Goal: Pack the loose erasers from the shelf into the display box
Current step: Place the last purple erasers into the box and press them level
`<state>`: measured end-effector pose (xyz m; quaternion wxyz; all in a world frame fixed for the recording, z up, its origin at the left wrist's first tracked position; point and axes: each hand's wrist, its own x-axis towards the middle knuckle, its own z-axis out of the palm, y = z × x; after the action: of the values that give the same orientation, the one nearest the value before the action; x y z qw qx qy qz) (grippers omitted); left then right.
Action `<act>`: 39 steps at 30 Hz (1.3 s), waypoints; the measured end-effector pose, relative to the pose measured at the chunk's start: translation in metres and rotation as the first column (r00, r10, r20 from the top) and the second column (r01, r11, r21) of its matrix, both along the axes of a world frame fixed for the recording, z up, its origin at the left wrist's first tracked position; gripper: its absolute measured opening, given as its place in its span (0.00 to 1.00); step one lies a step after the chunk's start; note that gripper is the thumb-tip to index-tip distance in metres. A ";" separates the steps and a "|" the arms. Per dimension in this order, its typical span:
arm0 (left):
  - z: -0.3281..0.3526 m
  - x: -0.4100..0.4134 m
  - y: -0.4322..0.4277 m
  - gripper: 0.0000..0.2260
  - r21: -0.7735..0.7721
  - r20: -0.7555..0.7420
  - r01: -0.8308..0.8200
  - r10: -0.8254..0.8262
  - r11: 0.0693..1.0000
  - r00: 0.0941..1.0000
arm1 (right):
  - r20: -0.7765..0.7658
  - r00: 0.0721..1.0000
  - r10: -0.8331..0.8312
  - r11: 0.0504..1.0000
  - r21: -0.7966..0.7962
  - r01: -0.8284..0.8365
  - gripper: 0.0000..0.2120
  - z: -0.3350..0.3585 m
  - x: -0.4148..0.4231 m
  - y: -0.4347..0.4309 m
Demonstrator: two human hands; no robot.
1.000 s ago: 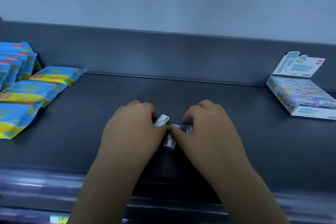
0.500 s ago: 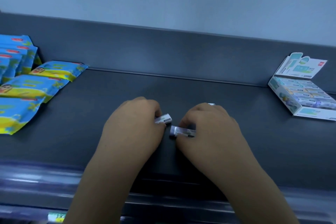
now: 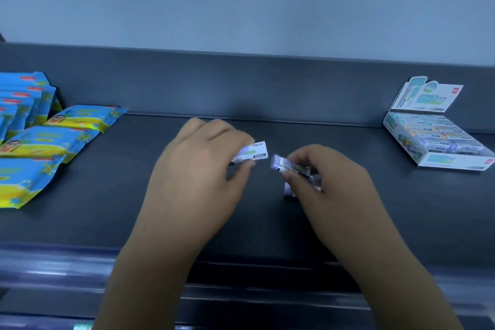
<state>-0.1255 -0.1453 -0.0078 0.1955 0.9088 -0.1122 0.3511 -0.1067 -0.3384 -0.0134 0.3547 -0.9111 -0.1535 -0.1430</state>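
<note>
My left hand [image 3: 198, 169] holds a white wrapped eraser [image 3: 254, 152] by its left end, label facing up, just above the dark shelf [image 3: 134, 217]. My right hand [image 3: 329, 182] grips a second eraser [image 3: 281, 165] that points left, with more erasers [image 3: 290, 191] bunched under its fingers, partly hidden. The two held erasers are a small gap apart. The open display box [image 3: 439, 142], lid flap raised, sits at the far right of the shelf with rows of erasers in it.
Blue and yellow packets [image 3: 51, 139] lie in overlapping stacks at the left end of the shelf. A raised back wall [image 3: 241, 88] runs behind the shelf, and a glossy front rail [image 3: 53, 268] edges it near me.
Both hands have lifted and drawn apart, each with an eraser. The left one's label now faces up. The view has tilted slightly.
</note>
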 end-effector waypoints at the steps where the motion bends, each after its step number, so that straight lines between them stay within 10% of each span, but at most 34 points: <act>1: 0.001 0.000 -0.004 0.06 0.003 0.013 0.014 -0.014 1.000 1.000 | 0.011 1.000 0.002 1.000 0.011 -0.002 0.02 0.001 0.000 -0.006; 39: 0.011 0.038 -0.300 0.11 0.010 -0.043 0.042 -0.042 0.999 0.998 | 0.243 0.966 0.092 0.994 -0.083 -0.073 0.11 0.018 0.063 -0.321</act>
<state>-0.0871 -0.4451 0.0029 0.2004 0.9146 -0.1288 0.3268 -0.0438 -0.6595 0.0048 0.3050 -0.8914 -0.2394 -0.2346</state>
